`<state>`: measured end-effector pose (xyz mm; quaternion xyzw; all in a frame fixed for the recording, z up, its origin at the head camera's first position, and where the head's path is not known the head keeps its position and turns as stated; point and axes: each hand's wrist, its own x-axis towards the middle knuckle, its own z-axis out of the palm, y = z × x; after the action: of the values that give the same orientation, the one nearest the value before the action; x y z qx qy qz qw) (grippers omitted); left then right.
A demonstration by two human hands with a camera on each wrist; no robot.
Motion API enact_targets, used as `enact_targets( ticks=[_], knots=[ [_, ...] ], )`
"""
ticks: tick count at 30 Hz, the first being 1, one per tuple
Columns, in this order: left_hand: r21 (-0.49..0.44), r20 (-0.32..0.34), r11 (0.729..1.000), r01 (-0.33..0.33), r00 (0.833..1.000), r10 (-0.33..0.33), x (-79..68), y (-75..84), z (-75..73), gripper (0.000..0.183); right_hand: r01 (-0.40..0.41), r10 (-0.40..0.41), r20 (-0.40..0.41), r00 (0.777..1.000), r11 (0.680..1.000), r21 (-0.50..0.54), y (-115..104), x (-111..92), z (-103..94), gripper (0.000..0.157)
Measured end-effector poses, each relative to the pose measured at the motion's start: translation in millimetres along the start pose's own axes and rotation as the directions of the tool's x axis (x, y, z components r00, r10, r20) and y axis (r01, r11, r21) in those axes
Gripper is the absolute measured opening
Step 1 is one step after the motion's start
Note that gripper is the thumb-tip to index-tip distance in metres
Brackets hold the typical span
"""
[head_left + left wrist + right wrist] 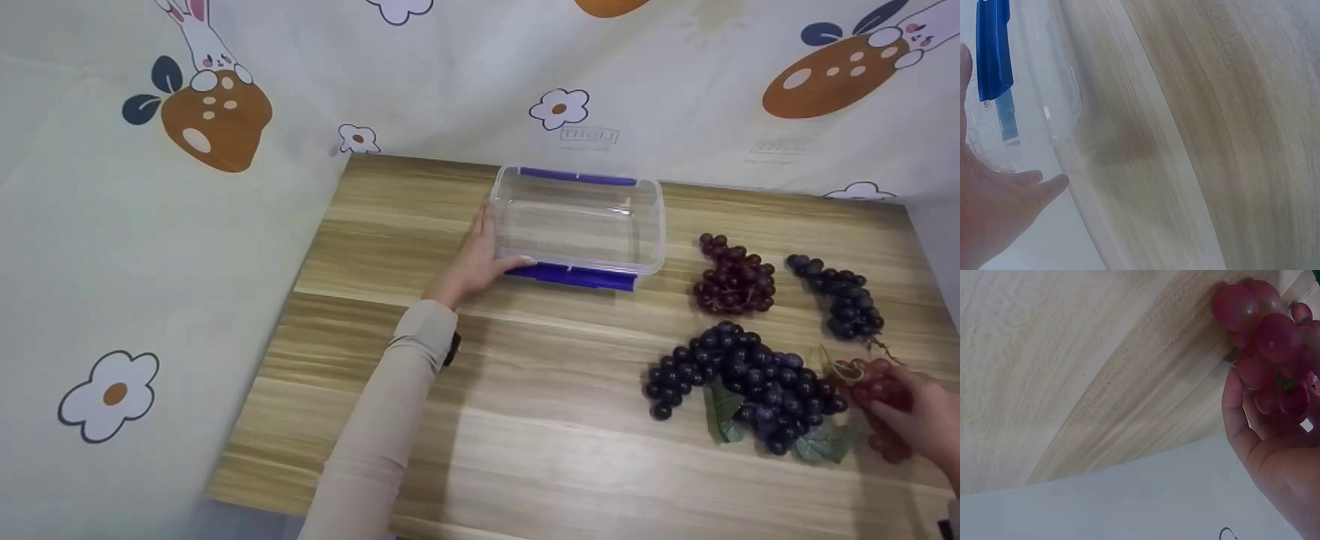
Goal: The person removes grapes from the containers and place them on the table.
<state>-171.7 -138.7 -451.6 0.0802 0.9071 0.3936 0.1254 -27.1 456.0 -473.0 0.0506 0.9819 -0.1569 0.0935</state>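
At the far middle of the table sits a clear plastic container [570,225] with blue latches, its top uncovered and nothing inside. My left hand [476,259] rests against its left end, thumb over the near rim by the blue latch [994,53] and the other fingers extended along the side wall. At the right edge, my right hand [926,420] holds a bunch of red grapes [1278,340] between thumb and fingers. Just left of that hand lies a large bunch of dark purple grapes [750,382] with green leaves [724,412].
A dark red bunch of grapes [735,281] lies right of the container. Farther right is a smaller black bunch of grapes [847,300]. The wooden table [555,435] meets a patterned wall covering [450,75] at the back and left.
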Motion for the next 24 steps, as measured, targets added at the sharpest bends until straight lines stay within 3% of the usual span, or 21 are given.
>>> enact_targets(
  ticks=[7, 11, 18, 24],
  knots=[
    [0.013, -0.007, 1.0, -0.014, 1.0, 0.014, 1.0, -0.9, 0.6, 0.124, 0.036, -0.036, -0.065, 0.997, 0.999, -0.004, -1.5, -2.5, 3.4, 0.051],
    [0.004, -0.007, 1.0, -0.015, 1.0, 0.015, 1.8, -1.7, 1.3, 0.125, 0.053, -0.054, -0.083, 0.995, 0.998, -0.018, -1.4, -4.2, 5.6, 0.058],
    [-0.012, -0.011, 1.0, -0.008, 1.0, 0.008, 1.3, -1.1, 1.0, 0.125, 0.016, -0.018, -0.062, 0.998, 0.999, -0.028, -1.0, -4.9, 5.4, 0.067],
    [-0.005, -0.006, 1.0, -0.008, 1.0, 0.008, 0.7, -0.9, 1.0, 0.124, 0.043, -0.044, -0.077, 0.996, 0.999, -0.016, 0.8, -6.3, 4.6, 0.061]
  ],
)
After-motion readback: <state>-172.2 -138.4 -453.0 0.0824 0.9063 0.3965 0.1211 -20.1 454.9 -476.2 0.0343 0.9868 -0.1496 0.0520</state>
